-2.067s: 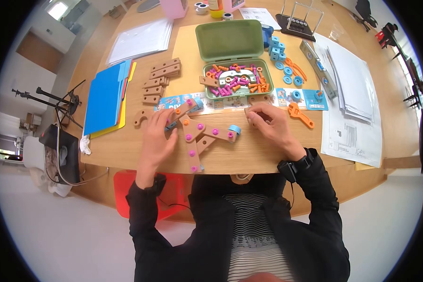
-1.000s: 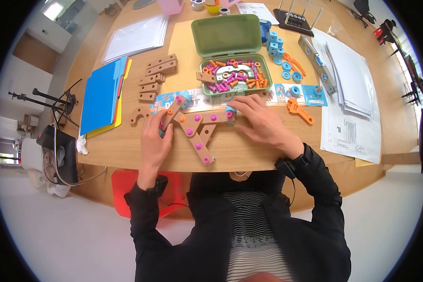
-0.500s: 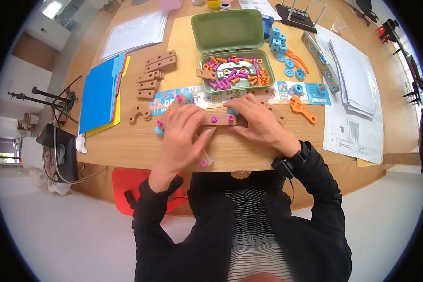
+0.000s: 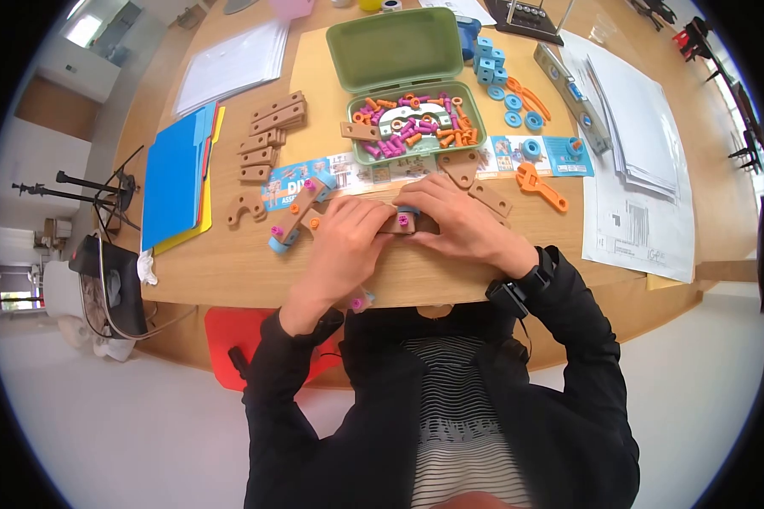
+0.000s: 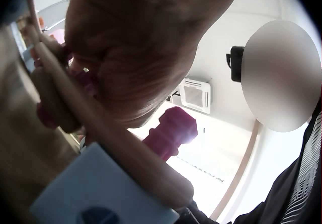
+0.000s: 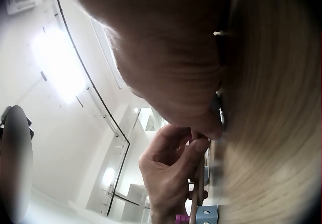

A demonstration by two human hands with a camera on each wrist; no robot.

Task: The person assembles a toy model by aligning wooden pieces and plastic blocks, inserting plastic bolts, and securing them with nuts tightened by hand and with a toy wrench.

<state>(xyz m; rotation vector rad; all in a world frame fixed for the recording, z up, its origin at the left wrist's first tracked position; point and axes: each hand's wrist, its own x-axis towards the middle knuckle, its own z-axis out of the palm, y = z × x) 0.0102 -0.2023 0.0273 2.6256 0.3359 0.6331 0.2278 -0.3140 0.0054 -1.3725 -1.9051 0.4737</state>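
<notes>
Both hands work on a toy construction build (image 4: 389, 225) of brown perforated strips joined with pink bolts. My left hand (image 4: 344, 242) grips its middle from above and covers much of it. My right hand (image 4: 463, 222) holds the right end, its fingers around a blue piece (image 4: 408, 209) beside a pink bolt (image 4: 403, 220). One leg reaches out below the left hand, ending in a pink bolt (image 5: 173, 128) and a blue block (image 5: 100, 189), large in the left wrist view. Left of that hand lies a short brown strip (image 4: 294, 219) with blue end pieces.
Behind the hands stands an open green box (image 4: 475, 136) of pink and orange bolts. Loose brown strips (image 4: 263, 140) lie left, and an orange wrench (image 4: 541, 187) right. Close by the right hand are a triangular plate (image 4: 460, 169) and a strip (image 4: 490, 198).
My left hand has let go of the short strip and moved right onto the build. My right hand has moved left to the build's blue end piece, and both hands have come together.
</notes>
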